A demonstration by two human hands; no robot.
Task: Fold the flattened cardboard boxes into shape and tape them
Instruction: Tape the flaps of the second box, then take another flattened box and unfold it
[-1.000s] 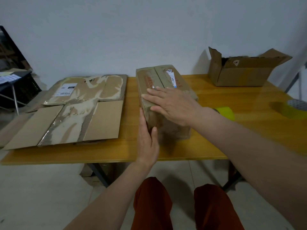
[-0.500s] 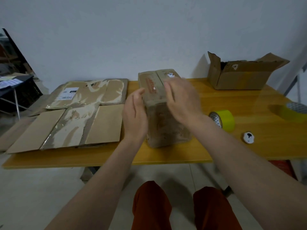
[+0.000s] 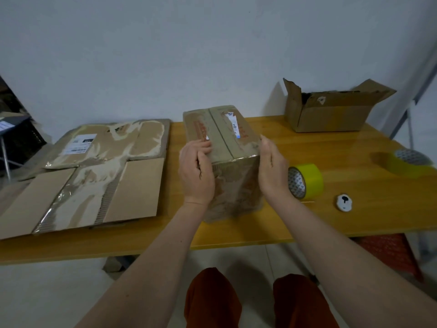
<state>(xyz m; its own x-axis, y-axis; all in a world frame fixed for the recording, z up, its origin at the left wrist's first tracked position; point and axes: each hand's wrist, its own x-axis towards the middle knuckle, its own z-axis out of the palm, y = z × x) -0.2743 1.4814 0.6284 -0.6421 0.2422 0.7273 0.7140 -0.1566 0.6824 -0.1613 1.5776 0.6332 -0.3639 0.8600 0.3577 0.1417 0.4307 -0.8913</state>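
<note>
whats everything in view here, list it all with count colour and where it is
table: 1, yellow wood, across the middle
closed box: 1, brown, table centre, between the hands
flattened boxes: a stack, count unclear, brown, table's left end
open box: 1, brown, far right by the wall, flaps up
near tape roll: 1, yellow, on edge just right of the closed box
far tape roll: 1, yellow, table's right edge
small round object: 1, white with a dark mark, right of the near tape roll
left hand: 1, on the closed box's left side, fingers curled over its top edge
right hand: 1, flat along the closed box's right side
</note>
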